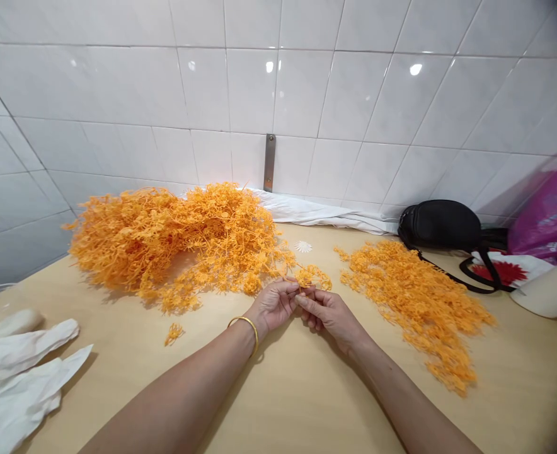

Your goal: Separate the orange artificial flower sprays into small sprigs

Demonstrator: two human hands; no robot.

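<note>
My left hand (pixel 275 305), with a gold bangle (pixel 250 328) at its wrist, is closed in a pinch at the middle of the table. Beside it, my right hand (pixel 328 313) also pinches, and the fingertips of both meet. Between them they hold an orange artificial flower sprig (pixel 310 276), its yellow-orange blossoms standing above the fingers. Its stem is mostly hidden by the fingers. A big heap of orange flower sprigs (pixel 165 236) lies beyond my left hand. To the right of my right hand spreads a flatter pile of orange blossoms (pixel 415 296).
A small loose orange piece (pixel 173 333) lies left of my left arm. White gloves (pixel 28 366) rest at the left edge. Behind are a white flower-shaped piece (pixel 303 246) and white cloth (pixel 326 214). A black bag (pixel 442 224) and purple bag (pixel 547 208) stand at right.
</note>
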